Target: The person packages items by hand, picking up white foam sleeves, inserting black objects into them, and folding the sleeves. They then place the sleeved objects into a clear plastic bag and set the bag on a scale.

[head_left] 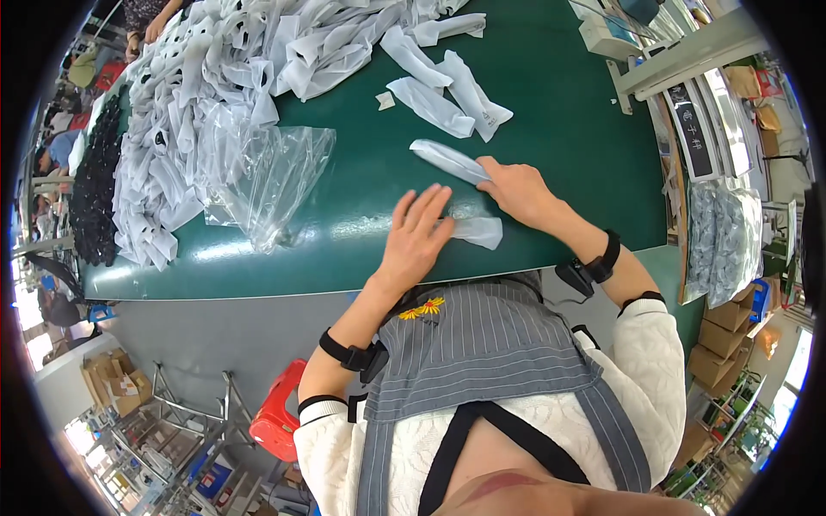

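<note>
One handheld pouch (449, 161), contents indistinct

You wear a grey pinstriped apron (486, 348) with yellow embroidered flowers (422, 309), black-cuffed cream textured sleeves (647, 365) and black forearm straps (335, 347).

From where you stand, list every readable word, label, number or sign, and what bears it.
Black rectangular panel at right: white characters, not copied here.
Translucent white plastic sleeve: faint marks, too small to read.
Grey pinstriped fabric apron: dark marks under yellow flowers, too small.
</note>
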`<state>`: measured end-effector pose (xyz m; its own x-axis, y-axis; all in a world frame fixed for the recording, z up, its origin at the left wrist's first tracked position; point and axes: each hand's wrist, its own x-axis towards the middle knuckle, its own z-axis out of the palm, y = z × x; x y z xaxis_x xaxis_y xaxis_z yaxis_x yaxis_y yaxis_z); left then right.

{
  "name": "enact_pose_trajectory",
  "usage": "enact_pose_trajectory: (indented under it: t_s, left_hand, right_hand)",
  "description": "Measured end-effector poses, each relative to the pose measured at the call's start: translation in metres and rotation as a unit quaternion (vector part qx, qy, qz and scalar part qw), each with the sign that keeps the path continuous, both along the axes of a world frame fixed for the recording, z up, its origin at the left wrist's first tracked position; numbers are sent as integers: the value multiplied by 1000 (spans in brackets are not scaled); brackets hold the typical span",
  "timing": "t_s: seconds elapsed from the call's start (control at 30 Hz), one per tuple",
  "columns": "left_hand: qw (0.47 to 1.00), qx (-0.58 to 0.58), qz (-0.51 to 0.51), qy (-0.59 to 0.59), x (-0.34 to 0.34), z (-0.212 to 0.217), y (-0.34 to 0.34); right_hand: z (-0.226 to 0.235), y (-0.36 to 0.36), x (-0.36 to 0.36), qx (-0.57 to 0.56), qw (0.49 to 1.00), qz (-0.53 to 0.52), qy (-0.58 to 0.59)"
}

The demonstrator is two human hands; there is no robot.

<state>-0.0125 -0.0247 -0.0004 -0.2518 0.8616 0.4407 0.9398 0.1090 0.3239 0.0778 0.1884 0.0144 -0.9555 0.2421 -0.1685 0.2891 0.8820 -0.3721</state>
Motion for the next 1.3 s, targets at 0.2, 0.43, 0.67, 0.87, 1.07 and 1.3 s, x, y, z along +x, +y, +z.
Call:
enact_pose_trajectory:
  t_s: [0.2,0.43,0.67,0.87,1.07,1.3]
  left_hand:
    - [1000,-11,-4,23,-17,-5,0]
    - [997,-17,66,-23,5,-18,14]
    - [998,-56,22,13,2,4,-2]
    - [997,-57,25,46,-20,19,4]
    - [998,-29,27,-42,0,-20,0]
    - [994,-89,39,-57,3,-5,3]
  right_hand:
    - [-2,12,-8,-211,968,136,-9]
    - [-33,15,-82,96,986,-8,134]
    - [-8,27,-65,75,993,72,50]
    - [10,19,-35,-27,956,271,-107]
    - [15,45,-183,22,974,20,226]
    - [-8,54,-254,36,954,-31,296]
